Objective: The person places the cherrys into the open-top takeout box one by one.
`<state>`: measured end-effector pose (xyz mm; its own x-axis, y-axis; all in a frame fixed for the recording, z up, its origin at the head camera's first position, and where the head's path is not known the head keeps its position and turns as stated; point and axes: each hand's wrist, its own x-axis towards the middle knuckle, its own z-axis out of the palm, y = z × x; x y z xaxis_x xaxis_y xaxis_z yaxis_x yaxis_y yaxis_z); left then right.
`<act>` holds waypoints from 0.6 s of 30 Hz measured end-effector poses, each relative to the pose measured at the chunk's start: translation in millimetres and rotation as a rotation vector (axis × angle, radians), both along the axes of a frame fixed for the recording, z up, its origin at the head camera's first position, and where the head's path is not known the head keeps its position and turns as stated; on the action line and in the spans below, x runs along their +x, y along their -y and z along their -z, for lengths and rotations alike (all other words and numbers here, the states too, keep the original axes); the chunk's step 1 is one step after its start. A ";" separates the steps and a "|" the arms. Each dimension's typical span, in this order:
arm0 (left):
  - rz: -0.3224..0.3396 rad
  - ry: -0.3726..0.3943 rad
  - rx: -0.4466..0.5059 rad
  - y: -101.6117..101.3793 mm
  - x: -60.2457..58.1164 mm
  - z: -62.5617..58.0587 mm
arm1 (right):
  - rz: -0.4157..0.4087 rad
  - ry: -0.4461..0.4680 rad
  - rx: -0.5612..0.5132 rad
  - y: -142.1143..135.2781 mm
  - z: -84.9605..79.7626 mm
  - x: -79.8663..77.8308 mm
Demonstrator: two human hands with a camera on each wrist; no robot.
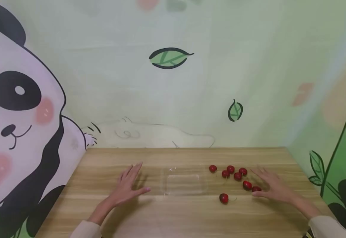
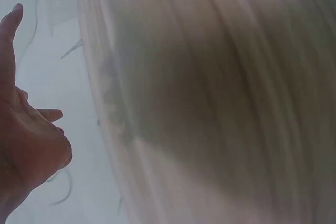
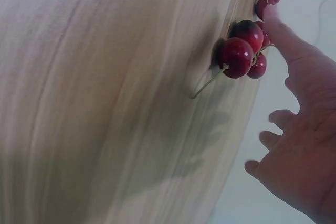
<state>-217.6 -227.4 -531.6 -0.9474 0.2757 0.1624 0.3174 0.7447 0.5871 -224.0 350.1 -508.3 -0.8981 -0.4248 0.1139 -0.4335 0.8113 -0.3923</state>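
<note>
Several dark red cherries (image 1: 237, 176) lie loosely grouped on the right half of the wooden table, some with green stems. One cherry (image 1: 224, 198) sits nearer the front, apart from the others. Left of them is a clear plastic tray (image 1: 185, 185), see-through against the wood. My left hand (image 1: 128, 185) hovers to the left of the tray, fingers spread and holding nothing. On the other side, my right hand (image 1: 275, 188) is spread beside the rightmost cherries, its thumb overlapping one in the head view. The right wrist view shows the cherries (image 3: 236, 57) past that hand's thumb.
The wooden table (image 1: 161, 218) ends at a back edge against a printed cloth backdrop (image 1: 125, 82) with a panda and leaves. Backdrop cloth also rises at both sides of the table. Shadows of both hands fall on the wood.
</note>
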 end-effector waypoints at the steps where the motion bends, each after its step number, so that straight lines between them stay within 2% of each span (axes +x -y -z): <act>1: 0.000 0.024 0.015 -2.3 -1.2 1.1 | -0.003 -0.007 -0.003 -1.5 1.6 -0.5; 5: 0.005 0.132 0.099 -9.5 -5.3 5.0 | -0.009 -0.012 -0.009 -5.2 3.7 -2.0; 10: 0.041 0.222 0.199 -16.8 -8.1 5.1 | -0.011 0.038 -0.016 -9.1 2.8 -2.7; 18: 0.077 0.279 0.183 -32.0 -12.0 9.6 | -0.017 0.173 -0.047 -21.3 8.4 -3.9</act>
